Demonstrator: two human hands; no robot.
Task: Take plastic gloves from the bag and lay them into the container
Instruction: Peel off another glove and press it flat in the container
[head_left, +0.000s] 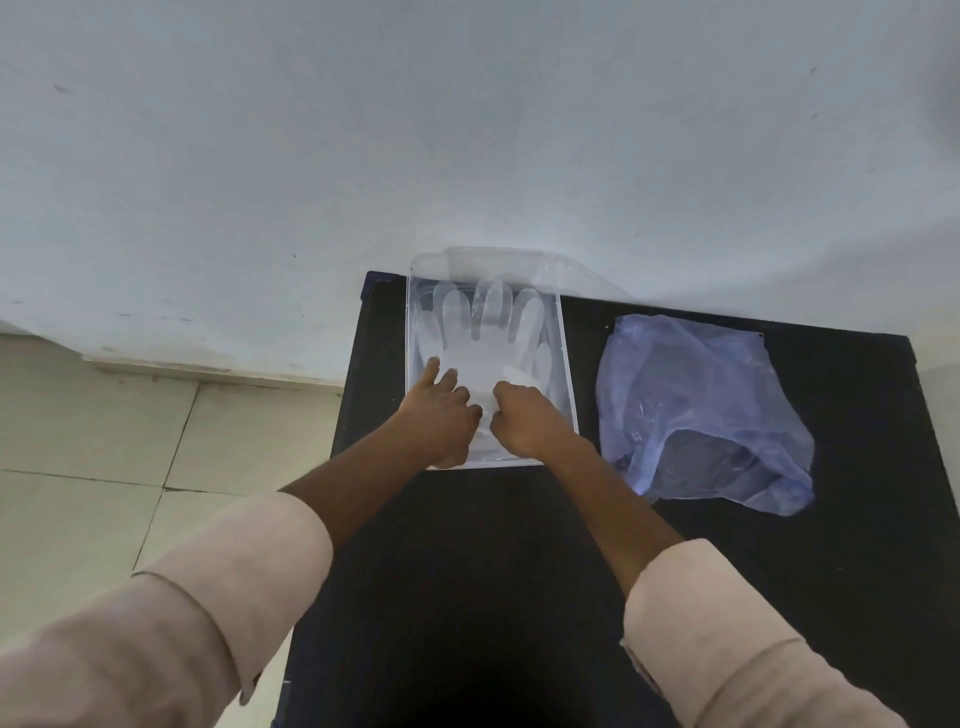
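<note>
A clear plastic container (567, 364) stands at the back of a black table, its lid tilted up against the wall. Inside lies a translucent plastic glove (483, 332), flat, fingers pointing away from me. My left hand (441, 415) rests on the glove's cuff end at the left, fingers spread and pressing down. My right hand (522, 415) is beside it on the cuff, fingers curled under; whether it pinches the glove is hidden. To the right lies a crumpled bluish plastic bag (696, 410), its mouth toward me.
The black table (467, 571) runs from the wall toward me. A white wall rises right behind the container. Pale floor tiles (104, 467) lie to the left of the table. My light sleeves fill the lower corners.
</note>
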